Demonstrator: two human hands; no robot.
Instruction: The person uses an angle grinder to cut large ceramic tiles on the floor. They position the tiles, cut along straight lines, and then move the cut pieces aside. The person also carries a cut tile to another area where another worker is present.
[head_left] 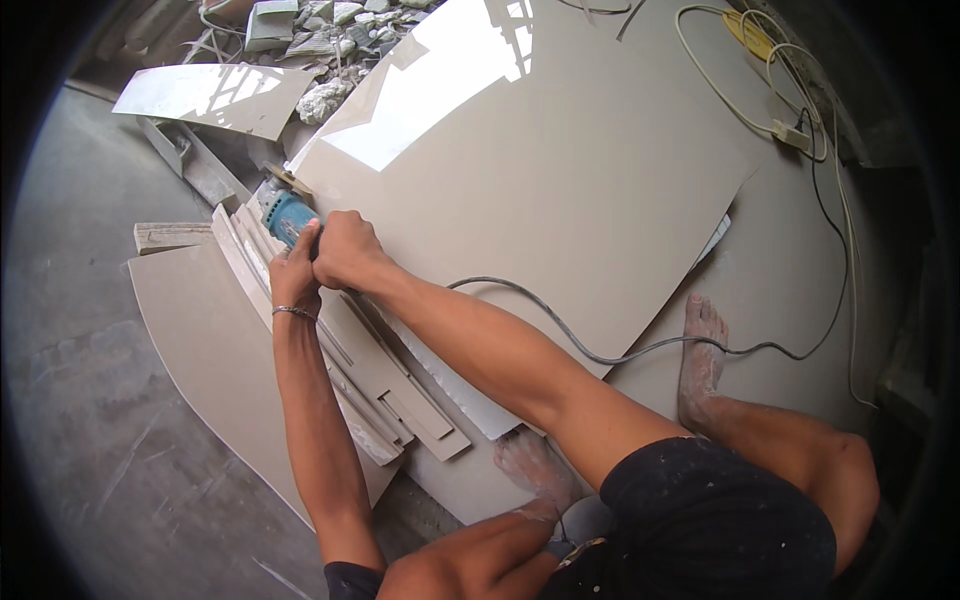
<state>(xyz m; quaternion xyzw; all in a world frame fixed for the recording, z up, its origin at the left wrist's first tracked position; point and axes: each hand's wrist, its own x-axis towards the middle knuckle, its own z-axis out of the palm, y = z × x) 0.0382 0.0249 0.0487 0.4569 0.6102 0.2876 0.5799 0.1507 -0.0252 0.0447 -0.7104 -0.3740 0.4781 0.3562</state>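
A teal angle grinder with a disc [285,213] is at the upper left edge of a large beige board [550,180], with a dark cord running from it to the right. My left hand [293,268] grips the grinder's body from the near side. My right hand [345,250] is closed round its rear part, beside my left hand. Stacked cut strips of board [350,360] lie under and beside my arms, with another curved board [210,360] to their left.
Rubble [340,45] and an offcut [210,95] lie at the upper left. Coiled cables with a yellow reel [750,40] and a socket block [790,135] sit at the upper right. My bare feet [705,350] rest near the board's lower edge, with the grinder's cord crossing there.
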